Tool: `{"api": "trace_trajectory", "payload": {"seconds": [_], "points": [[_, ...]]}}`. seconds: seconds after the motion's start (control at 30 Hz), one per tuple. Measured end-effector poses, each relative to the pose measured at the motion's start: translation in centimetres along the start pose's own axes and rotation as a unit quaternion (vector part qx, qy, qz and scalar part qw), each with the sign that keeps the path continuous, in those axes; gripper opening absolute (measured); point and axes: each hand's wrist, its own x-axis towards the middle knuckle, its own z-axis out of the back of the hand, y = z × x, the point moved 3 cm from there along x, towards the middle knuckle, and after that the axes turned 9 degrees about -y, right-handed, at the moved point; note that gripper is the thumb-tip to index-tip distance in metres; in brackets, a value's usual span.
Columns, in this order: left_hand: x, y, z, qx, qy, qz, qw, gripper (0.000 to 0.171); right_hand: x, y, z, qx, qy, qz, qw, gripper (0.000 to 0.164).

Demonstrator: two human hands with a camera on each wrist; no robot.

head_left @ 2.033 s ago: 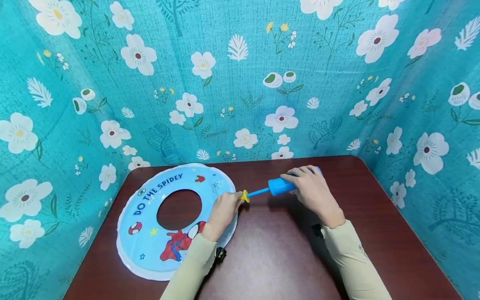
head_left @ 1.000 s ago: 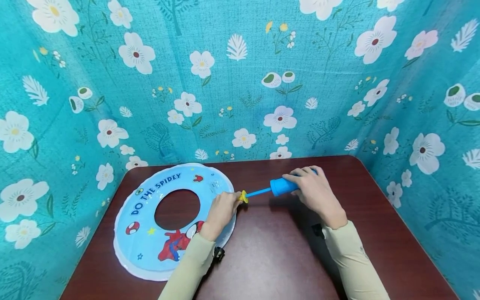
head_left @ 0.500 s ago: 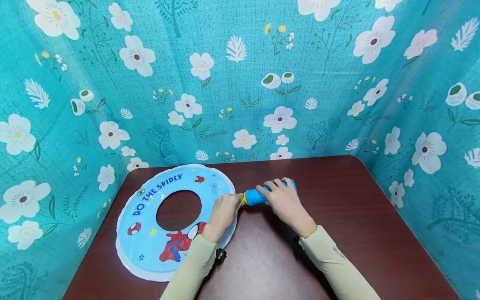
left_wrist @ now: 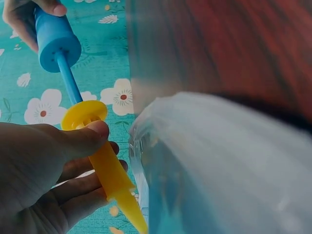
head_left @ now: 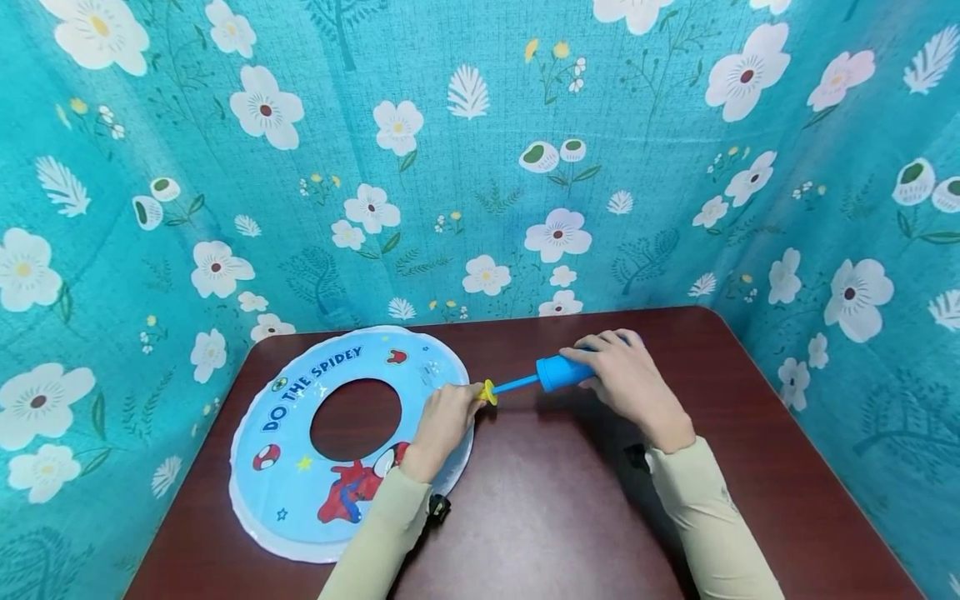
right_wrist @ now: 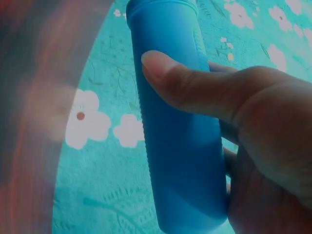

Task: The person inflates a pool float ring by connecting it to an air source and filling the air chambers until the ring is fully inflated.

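A hand air pump [head_left: 558, 372] with a blue barrel and a yellow nozzle stretches between my two hands above the table. My left hand [head_left: 447, 417] pinches the yellow nozzle [left_wrist: 108, 170] just below its round flange, at the right rim of a swim ring [head_left: 285, 467]. In the left wrist view the nozzle's tip runs down to the ring's clear edge, where the exact contact is hidden. Wrapped around the blue barrel [left_wrist: 58, 44] is my right hand [head_left: 628, 383], its thumb across the front. A length of thin blue rod [left_wrist: 69, 80] shows between barrel and flange.
The swim ring, printed with a red cartoon figure and lettering, lies on the left of the dark brown table [head_left: 570, 517]. Teal flowered cloth [head_left: 480, 167] rises behind the table and at both sides.
Half a second ago the barrel sat against the yellow flange. My right hand has since drawn it to the right, exposing the rod. My left hand stays at the ring's edge.
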Motion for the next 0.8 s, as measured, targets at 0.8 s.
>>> {"api": "trace_trajectory", "payload": {"seconds": [0.8], "points": [[0.1, 0.2, 0.3, 0.003, -0.006, -0.005, 1.0000, 0.010, 0.8, 2.0, -1.7, 0.003, -0.018, 0.028, 0.999, 0.059]]}}
